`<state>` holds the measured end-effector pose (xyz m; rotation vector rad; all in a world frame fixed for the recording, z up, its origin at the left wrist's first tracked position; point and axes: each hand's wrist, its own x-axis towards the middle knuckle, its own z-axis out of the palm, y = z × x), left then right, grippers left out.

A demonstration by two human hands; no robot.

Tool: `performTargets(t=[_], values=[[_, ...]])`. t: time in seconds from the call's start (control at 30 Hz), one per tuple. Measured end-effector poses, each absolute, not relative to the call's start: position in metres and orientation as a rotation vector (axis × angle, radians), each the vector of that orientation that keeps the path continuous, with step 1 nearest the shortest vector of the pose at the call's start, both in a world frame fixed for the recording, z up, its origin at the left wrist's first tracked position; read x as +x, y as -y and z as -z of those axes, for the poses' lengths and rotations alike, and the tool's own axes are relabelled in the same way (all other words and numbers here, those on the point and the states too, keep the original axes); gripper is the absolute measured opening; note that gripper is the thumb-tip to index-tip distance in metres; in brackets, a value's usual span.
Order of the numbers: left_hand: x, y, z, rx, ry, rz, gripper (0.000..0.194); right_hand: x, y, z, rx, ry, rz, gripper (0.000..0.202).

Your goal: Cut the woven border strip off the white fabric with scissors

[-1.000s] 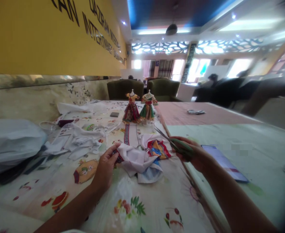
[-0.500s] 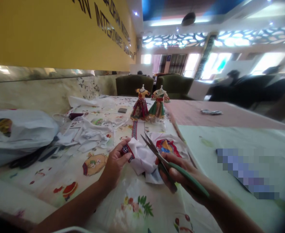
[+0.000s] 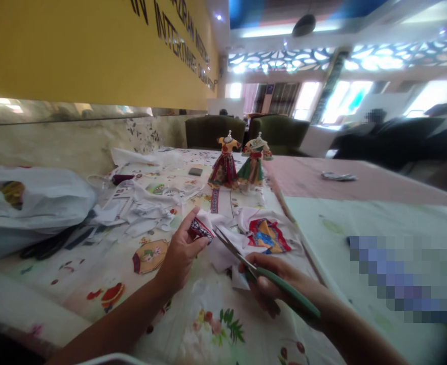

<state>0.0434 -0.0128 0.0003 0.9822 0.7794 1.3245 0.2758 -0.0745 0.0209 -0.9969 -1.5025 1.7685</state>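
My left hand [image 3: 183,249] pinches a white cloth piece with a dark red and blue patterned band [image 3: 201,230] between thumb and fingers. In my right hand [image 3: 271,284] are green-handled scissors [image 3: 289,293], their blades pointing up and left beside the band, over the white cloth. The blades look nearly closed. Right of the blades, a red, blue and yellow printed piece [image 3: 269,235] lies on white fabric. A cut-out tan printed shape [image 3: 150,257] is left of my left hand. Another patterned strip [image 3: 215,201] lies beyond the cloth.
Two small dressed figures, one in dark red [image 3: 224,165] and one in green [image 3: 253,165], stand farther back. White scraps [image 3: 143,210] and a plastic bag [image 3: 33,197] lie at left. A blurred-out phone-like object [image 3: 394,279] is on the right table.
The scissors have moved down and left, and their blades have come closer together. The banded cloth in my left hand is turned and raised slightly. The camera view has shifted a little.
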Motion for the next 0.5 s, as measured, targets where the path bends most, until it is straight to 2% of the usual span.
performTargets(t=[0.5], values=[[0.042, 0.011, -0.01, 0.86, -0.784, -1.336, 0.096, 0.274, 0.074, -0.023, -1.098, 1.544, -1.872, 0.068]])
